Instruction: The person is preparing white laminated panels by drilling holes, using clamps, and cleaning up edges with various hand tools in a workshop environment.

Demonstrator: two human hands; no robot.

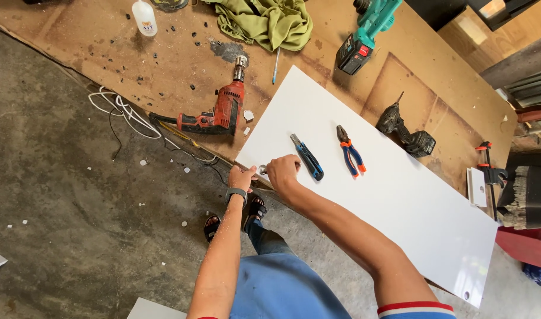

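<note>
A long white panel (394,195) lies on a brown plywood workbench (182,65). My left hand (241,177) and my right hand (282,171) meet at the panel's near left corner. Between their fingers is a small silvery part (262,170), too small to identify. My left wrist carries a dark watch (236,192). A blue and black utility knife (307,156) lies on the panel just right of my right hand. Beyond it rest pliers (349,151) with orange and blue handles.
A red corded drill (214,115) lies left of the panel with white cables (125,112) trailing off the bench. A teal cordless tool (365,35), a black driver (406,133), a green cloth (267,20), a white bottle (144,18) and an orange clamp (488,171) surround it. Concrete floor (69,218) below.
</note>
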